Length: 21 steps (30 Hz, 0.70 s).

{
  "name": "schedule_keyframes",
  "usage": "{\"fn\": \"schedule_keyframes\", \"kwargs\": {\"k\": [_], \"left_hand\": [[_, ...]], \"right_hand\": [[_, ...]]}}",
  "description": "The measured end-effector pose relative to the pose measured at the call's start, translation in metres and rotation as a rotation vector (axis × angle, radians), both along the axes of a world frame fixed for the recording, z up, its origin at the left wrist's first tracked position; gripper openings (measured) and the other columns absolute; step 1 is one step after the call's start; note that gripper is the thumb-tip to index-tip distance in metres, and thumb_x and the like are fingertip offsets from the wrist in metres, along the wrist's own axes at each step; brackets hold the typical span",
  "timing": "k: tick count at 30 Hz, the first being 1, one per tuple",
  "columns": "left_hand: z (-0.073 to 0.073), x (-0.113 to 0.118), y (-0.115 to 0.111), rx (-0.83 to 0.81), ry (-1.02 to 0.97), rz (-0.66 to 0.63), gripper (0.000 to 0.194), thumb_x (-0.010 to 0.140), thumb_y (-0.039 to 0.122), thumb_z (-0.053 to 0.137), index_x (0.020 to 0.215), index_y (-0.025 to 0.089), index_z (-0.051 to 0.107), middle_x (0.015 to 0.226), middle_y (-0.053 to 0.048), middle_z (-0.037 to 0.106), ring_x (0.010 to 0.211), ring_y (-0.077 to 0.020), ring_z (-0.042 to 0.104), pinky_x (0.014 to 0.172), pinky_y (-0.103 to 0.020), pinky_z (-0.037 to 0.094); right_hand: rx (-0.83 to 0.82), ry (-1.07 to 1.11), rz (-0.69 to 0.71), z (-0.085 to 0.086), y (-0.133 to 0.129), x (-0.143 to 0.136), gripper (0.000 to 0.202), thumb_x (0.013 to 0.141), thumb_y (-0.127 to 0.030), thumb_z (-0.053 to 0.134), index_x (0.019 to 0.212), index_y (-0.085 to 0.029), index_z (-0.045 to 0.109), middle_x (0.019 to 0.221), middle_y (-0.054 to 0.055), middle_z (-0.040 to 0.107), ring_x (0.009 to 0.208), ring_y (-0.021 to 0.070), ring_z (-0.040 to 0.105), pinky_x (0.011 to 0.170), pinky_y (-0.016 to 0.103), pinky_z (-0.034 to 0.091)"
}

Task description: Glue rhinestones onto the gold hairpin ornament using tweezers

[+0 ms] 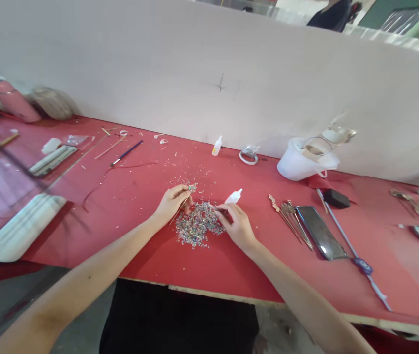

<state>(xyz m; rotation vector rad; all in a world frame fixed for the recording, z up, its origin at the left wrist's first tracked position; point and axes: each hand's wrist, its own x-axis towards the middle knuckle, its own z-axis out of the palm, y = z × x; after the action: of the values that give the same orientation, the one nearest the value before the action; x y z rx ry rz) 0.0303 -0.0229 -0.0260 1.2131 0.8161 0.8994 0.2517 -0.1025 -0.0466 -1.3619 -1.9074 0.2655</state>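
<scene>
My left hand is closed in a pinch around a hair stick; its ornate head sticks out past the fingertips and its thin shaft slants down below the hand. A heap of tiny multicoloured chips lies on the red table under and between both hands. At the heap's right edge is my right hand, its fingertips drawn together over the chips; anything between them is too small to make out. A small white dropper bottle lies tilted just behind the right hand.
To the right are finished-looking hair sticks, a phone, a black block and a white tub. Another dropper bottle stands near the wall. A brush and a white lamp-like panel lie left.
</scene>
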Motion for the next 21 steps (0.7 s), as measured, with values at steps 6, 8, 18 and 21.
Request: {"fn": "schedule_keyframes", "kwargs": {"k": [6,8,18,21], "left_hand": [[-0.008,0.006,0.002,0.048,-0.058,-0.028,0.016,0.086,0.031,0.056,0.08,0.017,0.052,0.061,0.004,0.06,0.04,-0.0074,0.054,0.043,-0.021,0.045],[-0.009,0.008,0.003,0.058,-0.065,-0.049,0.015,0.087,0.03,0.056,0.082,0.017,0.052,0.061,0.004,0.06,0.04,-0.0071,0.053,0.044,-0.021,0.045],[-0.002,0.008,0.001,0.115,-0.017,-0.034,0.013,0.088,0.029,0.055,0.081,0.018,0.051,0.059,0.004,0.059,0.045,-0.0088,0.052,0.049,-0.023,0.044],[-0.002,0.007,0.002,0.174,0.048,-0.014,0.012,0.089,0.028,0.052,0.081,0.018,0.052,0.061,0.003,0.06,0.057,-0.0113,0.057,0.063,-0.025,0.047]], "right_hand": [[0.023,-0.083,0.098,-0.003,-0.001,0.0,0.022,0.095,-0.022,0.047,0.113,-0.023,0.06,0.104,0.008,0.068,0.097,0.0202,0.064,0.088,0.037,0.053],[0.026,-0.06,0.07,-0.001,-0.001,0.0,0.02,0.094,-0.019,0.047,0.109,-0.022,0.06,0.101,0.008,0.068,0.096,0.0199,0.064,0.088,0.037,0.053],[-0.164,-0.057,-0.056,0.008,-0.006,0.006,0.012,0.088,-0.019,0.051,0.097,-0.02,0.059,0.092,0.006,0.065,0.073,0.0153,0.062,0.068,0.026,0.051],[-0.213,-0.082,-0.061,0.011,-0.008,0.008,0.011,0.088,-0.019,0.051,0.094,-0.021,0.059,0.089,0.005,0.064,0.065,0.0134,0.059,0.061,0.025,0.048]]}}
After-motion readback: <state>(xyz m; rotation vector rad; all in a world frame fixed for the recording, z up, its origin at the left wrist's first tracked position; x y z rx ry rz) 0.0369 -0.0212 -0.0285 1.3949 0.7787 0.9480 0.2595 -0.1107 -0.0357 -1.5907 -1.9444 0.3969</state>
